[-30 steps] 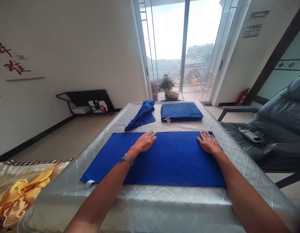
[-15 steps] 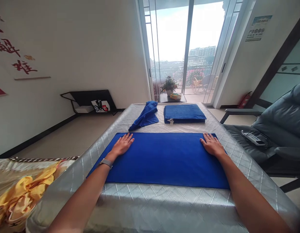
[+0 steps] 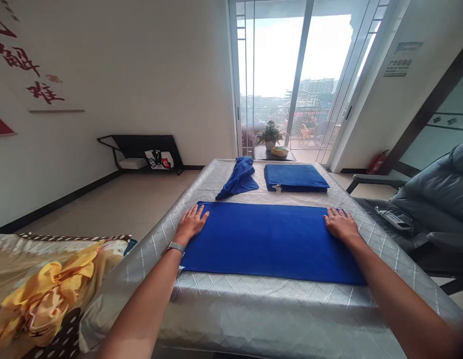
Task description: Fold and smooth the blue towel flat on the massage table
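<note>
A blue towel (image 3: 269,242) lies flat and spread lengthwise across the silver quilted mattress (image 3: 276,311) in front of me. My left hand (image 3: 191,223) rests on its far left corner, palm down with fingers stretched out. On the far right corner lies my right hand (image 3: 342,224), also flat, its fingertips at the far edge. Neither hand grips anything. Beyond the spread towel are a crumpled blue cloth (image 3: 239,178) on the left and a folded stack of blue towels (image 3: 297,177) with a white tag on the right.
At right stands a grey armchair (image 3: 441,199) with a white corded device (image 3: 394,219) on its seat. Yellow clothing (image 3: 55,289) lies on patterned bedding at lower left. A potted plant (image 3: 270,133) stands on a small table by the glass door.
My left hand has shifted outward to the towel's left edge, and that edge now runs straighter. The right hand stays on the far right corner. The view has swung slightly left.
</note>
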`<state>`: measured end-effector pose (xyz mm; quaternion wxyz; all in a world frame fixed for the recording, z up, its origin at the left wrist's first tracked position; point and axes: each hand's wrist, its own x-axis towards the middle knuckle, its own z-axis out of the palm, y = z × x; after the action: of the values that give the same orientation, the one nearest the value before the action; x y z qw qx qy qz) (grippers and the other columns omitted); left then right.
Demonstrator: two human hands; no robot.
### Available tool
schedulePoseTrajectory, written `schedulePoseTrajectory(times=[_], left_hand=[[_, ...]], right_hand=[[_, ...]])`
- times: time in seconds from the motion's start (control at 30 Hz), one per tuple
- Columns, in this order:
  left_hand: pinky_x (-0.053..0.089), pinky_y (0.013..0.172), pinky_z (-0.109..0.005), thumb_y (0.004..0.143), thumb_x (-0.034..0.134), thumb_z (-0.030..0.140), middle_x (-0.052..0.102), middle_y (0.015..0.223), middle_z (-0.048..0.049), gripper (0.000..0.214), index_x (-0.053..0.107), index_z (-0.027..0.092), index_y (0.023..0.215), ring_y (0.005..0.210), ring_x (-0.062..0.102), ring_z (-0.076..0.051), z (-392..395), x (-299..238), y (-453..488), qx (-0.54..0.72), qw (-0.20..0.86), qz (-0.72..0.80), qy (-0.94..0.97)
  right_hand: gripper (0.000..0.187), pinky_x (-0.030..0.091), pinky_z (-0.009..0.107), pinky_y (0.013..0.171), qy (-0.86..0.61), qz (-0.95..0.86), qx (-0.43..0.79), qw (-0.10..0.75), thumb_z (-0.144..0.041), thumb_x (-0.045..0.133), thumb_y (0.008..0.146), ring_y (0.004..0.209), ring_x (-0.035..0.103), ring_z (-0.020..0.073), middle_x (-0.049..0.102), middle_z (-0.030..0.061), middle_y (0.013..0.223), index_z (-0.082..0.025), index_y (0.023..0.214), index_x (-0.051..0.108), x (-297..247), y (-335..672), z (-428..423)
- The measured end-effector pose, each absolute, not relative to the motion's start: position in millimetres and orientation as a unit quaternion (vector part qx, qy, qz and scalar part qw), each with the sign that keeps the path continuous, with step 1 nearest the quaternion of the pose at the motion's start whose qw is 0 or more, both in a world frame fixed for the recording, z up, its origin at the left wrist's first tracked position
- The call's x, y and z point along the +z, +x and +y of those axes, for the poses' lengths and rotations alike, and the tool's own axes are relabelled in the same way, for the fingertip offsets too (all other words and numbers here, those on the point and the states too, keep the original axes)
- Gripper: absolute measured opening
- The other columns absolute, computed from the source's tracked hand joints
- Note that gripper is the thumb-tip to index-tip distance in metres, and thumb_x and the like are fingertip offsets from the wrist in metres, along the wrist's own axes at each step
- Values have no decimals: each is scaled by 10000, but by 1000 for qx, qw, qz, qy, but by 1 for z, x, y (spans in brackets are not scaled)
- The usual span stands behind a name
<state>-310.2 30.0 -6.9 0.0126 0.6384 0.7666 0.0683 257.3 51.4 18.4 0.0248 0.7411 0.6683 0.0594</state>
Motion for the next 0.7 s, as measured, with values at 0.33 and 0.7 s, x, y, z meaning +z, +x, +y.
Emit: schedulePoseTrajectory(times=[0.33,0.7], left_hand=[[194,1262,-457,1050,236,549,267,1675,-116,671,328,184,1605,1540,267,-269,31,-11,-312,79,-4,764,640],[203,1257,-458,1046,217,550,279,1672,-122,684,334,171,1603,1537,278,-274,35,-15,-318,77,-4,761,644]], right_hand=[[663,126,393,1270,587,807,-55,-38,-483,145,1070,1568,161,199,242,65,1690,-153,1629,283,21,79,42],[704,91,391,1278,661,748,-60,-3,-524,155,1051,1575,119,182,165,25,1712,-155,1649,199,9,190,61]])
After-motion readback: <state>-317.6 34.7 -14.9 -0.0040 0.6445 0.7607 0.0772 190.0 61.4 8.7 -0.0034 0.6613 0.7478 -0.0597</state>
